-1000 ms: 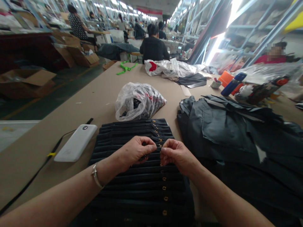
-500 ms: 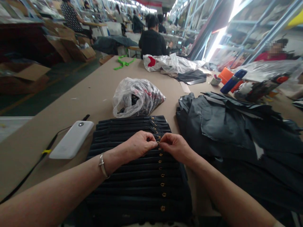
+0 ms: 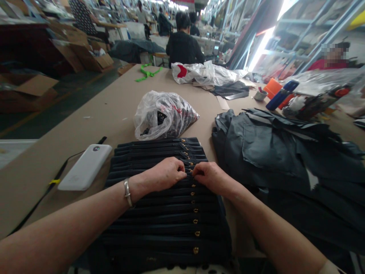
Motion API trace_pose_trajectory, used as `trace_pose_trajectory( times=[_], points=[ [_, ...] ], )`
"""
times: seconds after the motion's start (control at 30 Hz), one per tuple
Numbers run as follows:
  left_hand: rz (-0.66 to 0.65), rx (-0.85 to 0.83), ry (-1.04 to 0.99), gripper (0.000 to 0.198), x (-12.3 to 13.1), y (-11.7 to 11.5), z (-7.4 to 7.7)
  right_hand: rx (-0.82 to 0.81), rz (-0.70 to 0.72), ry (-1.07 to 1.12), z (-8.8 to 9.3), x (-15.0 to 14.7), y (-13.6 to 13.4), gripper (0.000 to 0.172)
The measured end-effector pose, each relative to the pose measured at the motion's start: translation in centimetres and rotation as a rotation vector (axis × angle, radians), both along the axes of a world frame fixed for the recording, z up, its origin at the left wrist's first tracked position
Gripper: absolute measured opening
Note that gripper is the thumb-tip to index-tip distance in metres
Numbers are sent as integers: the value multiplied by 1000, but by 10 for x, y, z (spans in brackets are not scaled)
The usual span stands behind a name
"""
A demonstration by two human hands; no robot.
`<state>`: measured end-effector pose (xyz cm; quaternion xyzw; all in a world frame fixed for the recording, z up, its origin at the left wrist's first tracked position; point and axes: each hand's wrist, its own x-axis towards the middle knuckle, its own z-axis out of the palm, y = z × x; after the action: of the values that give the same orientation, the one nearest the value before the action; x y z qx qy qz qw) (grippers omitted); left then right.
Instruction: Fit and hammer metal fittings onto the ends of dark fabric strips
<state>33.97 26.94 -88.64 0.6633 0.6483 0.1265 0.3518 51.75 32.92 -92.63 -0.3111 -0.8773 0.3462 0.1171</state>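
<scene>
Pinching gold zipper pull with both hands, fingertips pressed together on it. Left hand and right hand now lower than a second ago, knuckles down on stack of black zipper strips. Same row, so same strip. Plastic bag at 12 o'clock, power bank at 9.

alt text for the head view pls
A person's left hand and right hand pinch together on a fanned stack of dark zippers on a brown table. White power bank to the left, plastic bag beyond.

Brown table, stacked dark zipper strips, white power bank, clear plastic bag, dark fabric pile
</scene>
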Motion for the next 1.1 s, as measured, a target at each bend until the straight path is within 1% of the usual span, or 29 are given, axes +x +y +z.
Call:
trace_pose_trajectory(
  times=[0.2, 0.33, 0.4, 0.47, 0.53, 0.57, 0.63, 0.7, 0.77, 0.83, 0.97, 1.03, 1.1],
  points=[
    [-13, 35, 41, 19, 3, 0, -3, 89, 24, -66, -1, -4, -1, 16],
    [7, 19, 66, 19, -2, 0, -2, 60, 0, -67, -4, -1, 1, 12],
    [31, 9, 41, 19, -7, -1, -1, 59, -22, -67, -3, 1, 1, 10],
    [88, -23, -53, 19, -12, -4, 1, 95, -64, -27, -1, 1, -2, 7],
    [197, -117, -249, 22, -14, -7, 4, 110, -110, 82, 5, -2, -8, 6],
    [256, -178, -371, 24, -14, -9, 6, 90, -122, 157, 9, -4, -12, 7],
    [347, -272, -591, 28, -11, -13, 9, -4, -117, 309, 18, -11, -22, 6],
    [372, -282, -726, 30, -5, -15, 13, -97, -110, 415, 25, -19, -32, 6],
    [383, -246, -790, 33, 0, -15, 16, -148, -125, 471, 28, -27, -39, 11],
    [423, -215, -822, 36, 5, -16, 16, -170, -155, 497, 28, -32, -42, 13],
    [516, -198, -889, 39, 10, -17, 9, -223, -198, 515, 20, -37, -44, 16],
    [553, -151, -920, 38, 12, -17, 5, -247, -220, 516, 16, -37, -46, 18],
    [618, -98, -932, 36, 15, -17, 2, -306, -262, 562, 13, -39, -47, 21]
  ],
)
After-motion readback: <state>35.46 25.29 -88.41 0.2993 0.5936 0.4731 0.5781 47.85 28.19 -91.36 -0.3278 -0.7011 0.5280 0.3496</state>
